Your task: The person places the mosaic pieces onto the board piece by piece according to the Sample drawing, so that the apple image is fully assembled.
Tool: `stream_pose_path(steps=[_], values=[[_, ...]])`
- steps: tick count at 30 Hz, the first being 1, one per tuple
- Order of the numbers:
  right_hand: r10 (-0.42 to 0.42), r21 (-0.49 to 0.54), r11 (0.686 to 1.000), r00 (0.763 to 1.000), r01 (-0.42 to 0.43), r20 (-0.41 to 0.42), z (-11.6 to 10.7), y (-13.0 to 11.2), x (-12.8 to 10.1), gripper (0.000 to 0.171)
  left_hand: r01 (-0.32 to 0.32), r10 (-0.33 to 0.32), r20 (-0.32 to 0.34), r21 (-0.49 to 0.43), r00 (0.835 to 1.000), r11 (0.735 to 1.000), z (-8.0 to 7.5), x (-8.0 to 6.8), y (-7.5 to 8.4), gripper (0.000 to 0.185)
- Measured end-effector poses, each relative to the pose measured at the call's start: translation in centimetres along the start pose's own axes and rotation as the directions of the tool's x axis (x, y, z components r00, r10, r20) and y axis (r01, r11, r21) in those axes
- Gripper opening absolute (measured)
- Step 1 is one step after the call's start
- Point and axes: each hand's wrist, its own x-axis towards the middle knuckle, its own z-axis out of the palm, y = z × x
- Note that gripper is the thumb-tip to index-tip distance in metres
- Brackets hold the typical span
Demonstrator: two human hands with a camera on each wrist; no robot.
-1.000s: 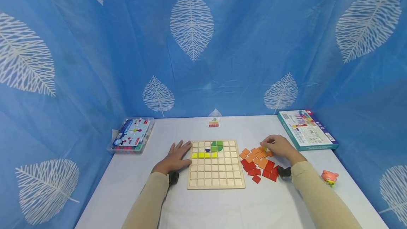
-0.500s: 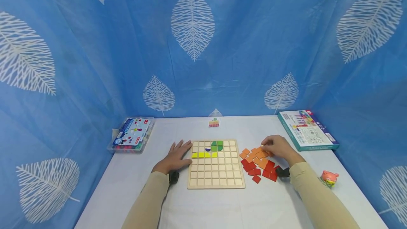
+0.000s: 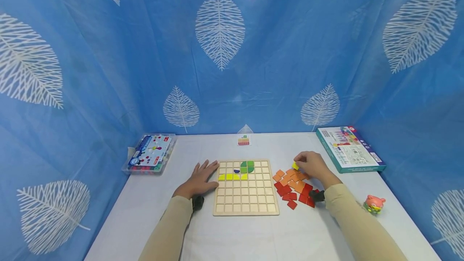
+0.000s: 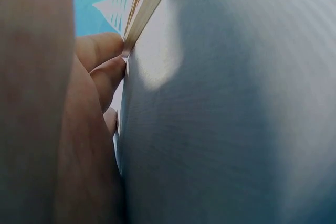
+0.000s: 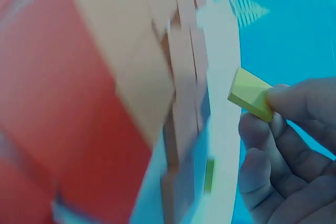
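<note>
The left hand (image 3: 201, 179) is lying flat with fingers straight, steadying the wooden grid board (image 3: 246, 187) at its 9 o'clock edge. At 3 o'clock, over the flat orange and red tiles (image 3: 294, 186), the right hand (image 3: 312, 165) is pinching a small square yellow tile (image 3: 295, 166); seating it beside the yellow row looks next

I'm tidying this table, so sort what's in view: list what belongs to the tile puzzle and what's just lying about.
In use:
wooden grid board, steadied by left hand
yellow tile, pinched by right hand
orange and red tiles
pattern card

Lying about:
plastic case
teal box
pink toy
</note>
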Motion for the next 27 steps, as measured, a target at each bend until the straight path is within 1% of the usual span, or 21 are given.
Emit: stream_pose_path(steps=[3,6,8,12,14,18,21,23,27], values=[[-0.04,0.002,0.999,0.999,0.04,-0.002,1.3,-1.0,0.3,0.012,-0.006,0.006,-0.005,-0.003,1.0,1.0,0.0,-0.1,0.0,0.081],[-0.102,0.011,0.995,0.995,0.102,0.021,2.7,-2.2,0.6,0.01,0.0,0.0,0.002,0.003,1.0,1.0,-0.1,-0.2,0.0,0.081],[-0.122,0.035,0.992,0.992,0.121,0.042,3.6,-3.1,0.7,0.009,0.007,-0.007,0.006,0.002,1.0,1.0,-0.1,-0.2,0.0,0.082],[-0.141,0.095,0.987,0.985,0.131,0.1,5.2,-5.0,0.8,0.009,0.018,-0.018,0.007,-0.005,1.0,1.0,0.0,-0.1,0.1,0.081],[-0.165,0.11,0.982,0.978,0.151,0.127,5.9,-5.8,0.9,0.009,0.02,-0.02,0.01,-0.001,1.0,1.0,0.0,-0.1,0.1,0.081],[-0.23,0.068,0.973,0.963,0.222,0.14,7.3,-7.3,1.0,0.008,0.011,-0.011,0.008,0.002,1.0,1.0,-0.2,-0.2,0.2,0.081],[-0.263,0.037,0.965,0.955,0.261,0.134,8.2,-8.3,1.2,0.009,0.008,-0.008,0.009,-0.007,1.0,1.0,-0.3,-0.2,0.3,0.082],[-0.275,0.026,0.961,0.952,0.274,0.136,8.8,-8.8,1.3,0.009,0.008,-0.008,0.007,-0.014,1.0,1.0,-0.3,-0.2,0.4,0.082],[-0.295,0.01,0.955,0.944,0.296,0.147,9.7,-9.6,1.5,0.01,0.026,-0.026,0.01,-0.001,1.0,1.0,-0.2,-0.1,0.4,0.082]])
